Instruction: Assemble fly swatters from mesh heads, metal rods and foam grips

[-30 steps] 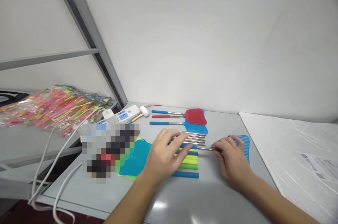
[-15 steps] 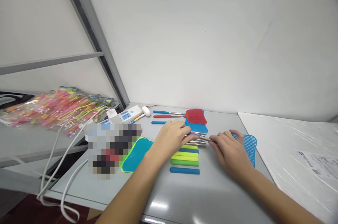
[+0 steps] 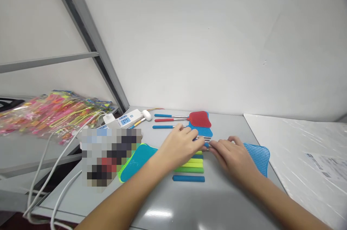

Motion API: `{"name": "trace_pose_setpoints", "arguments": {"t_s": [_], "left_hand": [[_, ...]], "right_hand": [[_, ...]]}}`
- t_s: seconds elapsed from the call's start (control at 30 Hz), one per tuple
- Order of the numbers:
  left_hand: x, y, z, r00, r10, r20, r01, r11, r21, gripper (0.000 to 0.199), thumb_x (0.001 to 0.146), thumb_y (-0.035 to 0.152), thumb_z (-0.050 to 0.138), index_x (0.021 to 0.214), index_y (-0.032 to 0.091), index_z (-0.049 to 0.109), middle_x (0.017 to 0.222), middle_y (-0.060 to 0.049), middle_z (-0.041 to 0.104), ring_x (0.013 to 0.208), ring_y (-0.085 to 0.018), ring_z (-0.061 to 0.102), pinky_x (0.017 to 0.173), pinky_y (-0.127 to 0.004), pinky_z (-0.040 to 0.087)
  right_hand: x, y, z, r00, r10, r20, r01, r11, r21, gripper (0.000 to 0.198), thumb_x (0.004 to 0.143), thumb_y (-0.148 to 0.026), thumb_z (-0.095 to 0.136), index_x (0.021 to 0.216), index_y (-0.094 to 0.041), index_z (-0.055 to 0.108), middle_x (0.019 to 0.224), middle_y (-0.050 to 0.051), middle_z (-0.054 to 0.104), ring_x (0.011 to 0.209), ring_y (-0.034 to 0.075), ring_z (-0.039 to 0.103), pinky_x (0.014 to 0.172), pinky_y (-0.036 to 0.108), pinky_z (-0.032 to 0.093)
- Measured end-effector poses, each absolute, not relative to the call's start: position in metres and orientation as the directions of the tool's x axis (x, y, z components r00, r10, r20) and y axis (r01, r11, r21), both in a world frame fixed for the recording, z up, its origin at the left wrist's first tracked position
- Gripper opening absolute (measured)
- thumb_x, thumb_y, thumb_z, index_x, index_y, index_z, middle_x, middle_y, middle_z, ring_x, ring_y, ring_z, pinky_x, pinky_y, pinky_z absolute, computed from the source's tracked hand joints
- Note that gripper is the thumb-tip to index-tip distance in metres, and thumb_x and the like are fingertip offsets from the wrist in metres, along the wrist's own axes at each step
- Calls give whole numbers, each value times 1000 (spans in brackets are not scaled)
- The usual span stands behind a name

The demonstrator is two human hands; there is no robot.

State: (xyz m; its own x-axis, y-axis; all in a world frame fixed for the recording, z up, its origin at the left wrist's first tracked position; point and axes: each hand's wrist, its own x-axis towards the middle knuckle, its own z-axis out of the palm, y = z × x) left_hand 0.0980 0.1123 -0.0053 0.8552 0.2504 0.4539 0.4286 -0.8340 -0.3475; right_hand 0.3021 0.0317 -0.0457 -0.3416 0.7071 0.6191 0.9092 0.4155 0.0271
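My right hand [image 3: 233, 156] is closed around the metal rod of a fly swatter, whose blue mesh head [image 3: 257, 157] sticks out past the fingers on the right. My left hand [image 3: 181, 145] pinches a blue handle sleeve [image 3: 206, 144], its end showing in the small gap between both hands. Loose metal rods [image 3: 207, 138] lie just behind the fingers. Below my left hand is a row of sleeves, among them yellow, a green one [image 3: 191, 169] and, nearest me, a blue one [image 3: 189, 178]. Teal swatter heads [image 3: 138, 163] with a lime one beneath lie partly under my left forearm.
At the back lie handled swatters with a red head [image 3: 200, 119] and blue heads [image 3: 202, 131]. Left are a power strip [image 3: 131, 118], a white rounded case [image 3: 146, 115], white cables [image 3: 48, 150] and bagged colourful items [image 3: 59, 114]. A wrapped white board [image 3: 295, 147] is on the right.
My hands have come together, so the stretch of bare rod seen between them is now mostly covered. The view has shifted slightly.
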Motion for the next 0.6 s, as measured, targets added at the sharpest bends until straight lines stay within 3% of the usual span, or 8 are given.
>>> {"name": "trace_pose_setpoints", "arguments": {"t_s": [0.17, 0.3, 0.37, 0.47, 0.6], "left_hand": [[108, 97, -13, 831, 275, 483, 470, -812, -346, 17, 98, 20, 41, 92, 18, 56, 76, -2, 56, 72, -17, 53, 72, -36, 31], [110, 98, -13, 831, 257, 493, 456, -823, -338, 23, 99, 27, 39, 90, 17, 57, 74, -4, 58, 70, -18, 55, 64, -33, 31], [108, 100, -10, 848, 241, 473, 428, -836, -343, 30, 100, 34, 35, 90, 17, 57, 71, -4, 59, 63, -18, 56, 57, -31, 29], [99, 94, 2, 864, 313, 393, 445, -841, -308, 36, 101, 39, 32, 86, 17, 56, 67, -3, 60, 55, -18, 57, 47, -29, 24], [81, 63, 22, 800, 531, 279, 581, -801, -143, 34, 100, 40, 34, 86, 18, 55, 64, -3, 63, 51, -19, 57, 43, -28, 22]], "right_hand": [[299, 30, -48, -318, 735, 598, 921, 388, 13, 21, 100, -26, 39, 93, -18, 57, 71, 2, 61, 58, 15, 52, 58, 29, 32], [302, 27, -40, -328, 806, 493, 905, 418, -82, 19, 101, -26, 35, 97, -21, 53, 77, 1, 63, 63, 14, 58, 50, 26, 31], [304, 25, -31, -362, 818, 448, 897, 436, -72, 20, 101, -29, 35, 92, -21, 51, 74, -1, 62, 59, 13, 57, 48, 26, 29], [309, 25, -13, -455, 787, 416, 882, 462, 91, 25, 101, -30, 34, 83, -21, 48, 66, -2, 57, 50, 12, 48, 45, 28, 19], [304, 19, 7, -632, 667, 395, 774, 516, 367, 27, 99, -23, 35, 77, -20, 49, 62, -1, 52, 49, 13, 41, 47, 32, 14]]}}
